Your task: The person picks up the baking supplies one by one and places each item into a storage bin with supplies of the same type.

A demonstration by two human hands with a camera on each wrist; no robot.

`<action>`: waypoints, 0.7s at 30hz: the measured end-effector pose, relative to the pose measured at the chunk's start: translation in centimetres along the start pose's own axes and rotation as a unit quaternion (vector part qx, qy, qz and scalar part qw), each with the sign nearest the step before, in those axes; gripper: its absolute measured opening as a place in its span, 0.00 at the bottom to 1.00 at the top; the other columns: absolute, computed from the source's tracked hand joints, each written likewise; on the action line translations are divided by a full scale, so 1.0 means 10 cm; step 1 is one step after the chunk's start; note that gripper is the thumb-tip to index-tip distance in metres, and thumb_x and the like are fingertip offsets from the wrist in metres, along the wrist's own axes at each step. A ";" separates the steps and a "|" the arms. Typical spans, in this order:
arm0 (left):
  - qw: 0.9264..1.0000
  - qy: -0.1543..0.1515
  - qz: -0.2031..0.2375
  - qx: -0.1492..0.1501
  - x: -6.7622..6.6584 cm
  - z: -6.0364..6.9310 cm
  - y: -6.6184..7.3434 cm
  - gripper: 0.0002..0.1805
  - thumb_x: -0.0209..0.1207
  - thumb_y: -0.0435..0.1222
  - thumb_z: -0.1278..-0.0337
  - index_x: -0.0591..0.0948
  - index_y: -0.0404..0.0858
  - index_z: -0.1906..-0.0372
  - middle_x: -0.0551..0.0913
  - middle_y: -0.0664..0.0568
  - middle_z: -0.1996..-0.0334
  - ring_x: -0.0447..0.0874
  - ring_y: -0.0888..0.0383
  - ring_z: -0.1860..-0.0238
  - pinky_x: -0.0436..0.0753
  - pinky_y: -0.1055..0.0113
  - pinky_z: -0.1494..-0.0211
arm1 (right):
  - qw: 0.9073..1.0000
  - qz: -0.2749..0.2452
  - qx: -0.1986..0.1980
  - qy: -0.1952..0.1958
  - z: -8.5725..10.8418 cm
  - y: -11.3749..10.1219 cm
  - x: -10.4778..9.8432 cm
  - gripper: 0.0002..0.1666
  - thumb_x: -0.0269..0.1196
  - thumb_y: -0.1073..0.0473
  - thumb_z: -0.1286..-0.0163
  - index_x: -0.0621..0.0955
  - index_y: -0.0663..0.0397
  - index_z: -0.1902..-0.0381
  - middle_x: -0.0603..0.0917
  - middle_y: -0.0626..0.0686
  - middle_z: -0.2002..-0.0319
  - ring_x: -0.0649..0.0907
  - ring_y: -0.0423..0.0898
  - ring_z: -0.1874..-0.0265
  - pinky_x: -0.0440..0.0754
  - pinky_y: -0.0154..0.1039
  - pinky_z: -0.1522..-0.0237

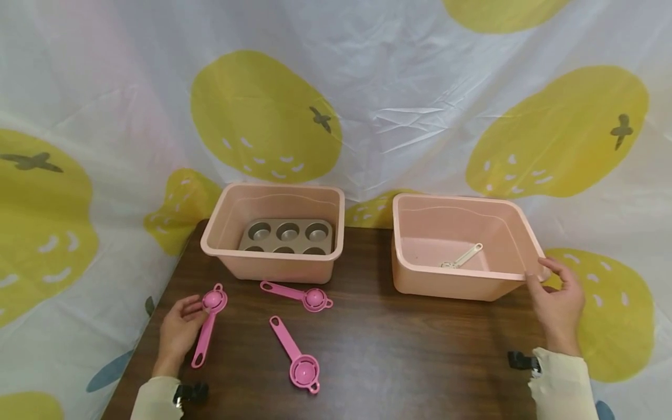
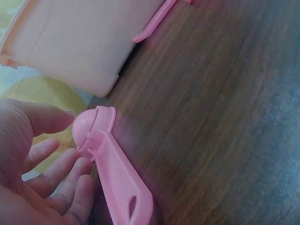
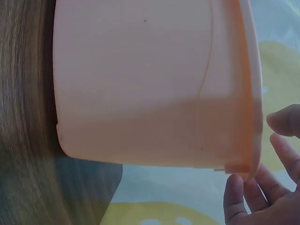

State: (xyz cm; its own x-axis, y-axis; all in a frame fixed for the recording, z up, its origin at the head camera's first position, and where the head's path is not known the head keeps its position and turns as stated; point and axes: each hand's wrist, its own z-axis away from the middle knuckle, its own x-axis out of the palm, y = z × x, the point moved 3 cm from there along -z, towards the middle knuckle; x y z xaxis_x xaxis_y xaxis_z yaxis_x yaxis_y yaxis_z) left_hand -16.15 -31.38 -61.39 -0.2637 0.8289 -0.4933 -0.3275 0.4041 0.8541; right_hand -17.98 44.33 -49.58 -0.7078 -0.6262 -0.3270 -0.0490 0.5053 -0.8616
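In the head view, my left hand (image 1: 180,329) is at the round end of a pink slotted spoon (image 1: 207,329) near the table's left edge. The left wrist view shows the thumb and bent fingers of that hand (image 2: 47,164) spread around the spoon's cup (image 2: 96,129), not closed on it; contact is unclear. Two more pink spoons lie to its right, one (image 1: 286,290) by the left bin, another (image 1: 294,350) nearer the front. My right hand (image 1: 560,300) is at the right bin's (image 1: 451,283) front right corner, fingertips touching the rim (image 3: 257,140), thumb apart from it.
Inside the left pink bin (image 1: 283,266) sits a muffin pan (image 1: 287,233) with several cups. A white slotted spoon (image 1: 467,255) lies in the right bin. Both bins stand at the back of the brown table (image 1: 399,356), before a lemon-print curtain (image 1: 399,87).
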 end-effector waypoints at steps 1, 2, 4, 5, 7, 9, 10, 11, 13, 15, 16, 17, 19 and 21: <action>1.000 -0.001 -0.002 -0.001 0.00 0.00 -0.01 0.31 0.68 0.38 0.31 0.74 0.34 0.28 0.83 0.33 0.37 0.79 0.77 0.60 0.80 0.83 0.60 | 1.000 0.002 0.004 0.000 0.00 0.02 0.00 0.23 0.71 0.65 0.36 0.86 0.62 0.42 0.81 0.30 0.46 0.76 0.28 0.46 0.74 0.14 0.63; 1.000 -0.003 -0.004 -0.001 0.01 -0.01 -0.01 0.31 0.68 0.38 0.31 0.74 0.34 0.28 0.83 0.32 0.37 0.80 0.76 0.60 0.80 0.83 0.60 | 1.000 0.003 0.008 0.000 -0.01 0.04 -0.01 0.24 0.71 0.65 0.36 0.86 0.62 0.41 0.80 0.30 0.45 0.76 0.28 0.47 0.74 0.14 0.63; 1.000 -0.004 -0.011 -0.002 0.02 -0.01 -0.01 0.31 0.68 0.38 0.32 0.74 0.34 0.28 0.83 0.33 0.37 0.85 0.68 0.56 0.80 0.82 0.60 | 1.000 0.003 0.016 -0.003 -0.02 0.08 -0.01 0.25 0.71 0.65 0.37 0.85 0.62 0.40 0.79 0.31 0.45 0.76 0.28 0.48 0.74 0.14 0.63; 1.000 -0.005 -0.015 -0.003 0.02 -0.01 -0.02 0.31 0.68 0.39 0.32 0.74 0.34 0.28 0.83 0.33 0.37 0.87 0.62 0.53 0.80 0.82 0.60 | 1.000 -0.001 0.022 -0.007 -0.02 0.10 -0.01 0.26 0.71 0.65 0.36 0.85 0.62 0.39 0.79 0.31 0.45 0.76 0.28 0.49 0.75 0.15 0.61; 1.000 -0.009 -0.021 -0.004 0.02 -0.01 -0.02 0.31 0.68 0.39 0.32 0.74 0.34 0.28 0.82 0.33 0.37 0.88 0.50 0.47 0.80 0.81 0.60 | 0.999 -0.019 0.045 -0.019 -0.02 0.14 -0.01 0.27 0.72 0.66 0.35 0.84 0.61 0.37 0.79 0.31 0.44 0.78 0.27 0.52 0.75 0.15 0.60; 0.999 -0.016 -0.027 -0.007 0.02 -0.01 -0.02 0.32 0.68 0.39 0.32 0.73 0.34 0.28 0.81 0.33 0.36 0.86 0.42 0.42 0.81 0.80 0.61 | 0.995 -0.055 0.080 -0.034 -0.04 0.19 0.00 0.28 0.72 0.67 0.34 0.83 0.59 0.35 0.80 0.34 0.46 0.80 0.27 0.55 0.76 0.15 0.60; 0.999 -0.021 -0.030 -0.010 0.02 0.00 -0.03 0.33 0.68 0.39 0.32 0.73 0.34 0.27 0.81 0.33 0.35 0.85 0.40 0.41 0.81 0.79 0.61 | 0.991 -0.079 0.101 -0.041 -0.04 0.21 0.00 0.29 0.72 0.68 0.34 0.83 0.58 0.35 0.80 0.35 0.46 0.81 0.27 0.57 0.77 0.15 0.60; 0.999 -0.027 -0.034 -0.012 0.03 0.00 -0.04 0.33 0.68 0.39 0.32 0.72 0.34 0.27 0.80 0.32 0.34 0.85 0.39 0.40 0.82 0.78 0.61 | 0.986 -0.105 0.121 -0.048 -0.04 0.23 0.01 0.29 0.72 0.68 0.33 0.83 0.56 0.34 0.81 0.36 0.47 0.82 0.27 0.59 0.79 0.17 0.61; 0.998 -0.037 -0.042 -0.015 0.03 0.01 -0.04 0.35 0.69 0.39 0.33 0.71 0.34 0.26 0.79 0.32 0.33 0.84 0.38 0.39 0.83 0.76 0.61 | 0.973 -0.159 0.158 -0.056 -0.05 0.26 0.02 0.30 0.71 0.71 0.33 0.82 0.56 0.34 0.82 0.39 0.49 0.85 0.29 0.63 0.82 0.20 0.67; 0.998 -0.045 -0.045 -0.014 0.04 0.02 -0.04 0.37 0.71 0.38 0.35 0.70 0.35 0.25 0.78 0.31 0.33 0.84 0.37 0.39 0.85 0.74 0.60 | 0.962 -0.199 0.177 -0.061 -0.05 0.27 0.03 0.30 0.71 0.72 0.33 0.81 0.55 0.34 0.84 0.40 0.51 0.86 0.30 0.66 0.85 0.23 0.69; 0.998 -0.048 -0.047 -0.012 0.04 0.02 -0.04 0.38 0.71 0.38 0.36 0.70 0.35 0.25 0.77 0.31 0.33 0.84 0.36 0.39 0.86 0.73 0.60 | 0.957 -0.218 0.183 -0.065 -0.04 0.28 0.03 0.30 0.71 0.73 0.33 0.81 0.55 0.34 0.85 0.40 0.51 0.87 0.31 0.66 0.86 0.25 0.70; 0.997 -0.050 -0.050 -0.011 0.05 0.02 -0.04 0.39 0.72 0.37 0.37 0.69 0.35 0.24 0.77 0.30 0.32 0.84 0.36 0.39 0.87 0.71 0.59 | 0.952 -0.232 0.186 -0.069 -0.03 0.28 0.04 0.30 0.70 0.73 0.33 0.80 0.55 0.34 0.85 0.40 0.51 0.88 0.31 0.66 0.87 0.26 0.70; 0.997 -0.053 -0.058 -0.012 0.05 0.01 -0.03 0.42 0.74 0.38 0.38 0.68 0.36 0.23 0.76 0.30 0.32 0.83 0.35 0.39 0.88 0.66 0.57 | 0.946 -0.253 0.188 -0.076 -0.01 0.29 0.05 0.30 0.70 0.73 0.33 0.79 0.54 0.34 0.87 0.41 0.52 0.89 0.31 0.66 0.88 0.28 0.70; 0.996 -0.055 -0.072 -0.014 0.06 -0.01 -0.02 0.46 0.75 0.39 0.40 0.65 0.37 0.21 0.75 0.28 0.31 0.84 0.34 0.40 0.90 0.61 0.56 | 0.939 -0.276 0.186 -0.081 0.00 0.30 0.05 0.30 0.69 0.74 0.33 0.78 0.54 0.34 0.87 0.43 0.53 0.90 0.33 0.65 0.89 0.30 0.70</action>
State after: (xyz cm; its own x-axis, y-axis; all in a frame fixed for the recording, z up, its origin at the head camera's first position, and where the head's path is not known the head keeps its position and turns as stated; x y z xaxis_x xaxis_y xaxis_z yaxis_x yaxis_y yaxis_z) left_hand -16.32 -31.00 -61.89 -0.1124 0.8014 -0.5875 -0.3803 0.5115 0.7705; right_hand -18.48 45.46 -52.32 -0.5286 -0.8295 0.1805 -0.1057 -0.1467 -0.9835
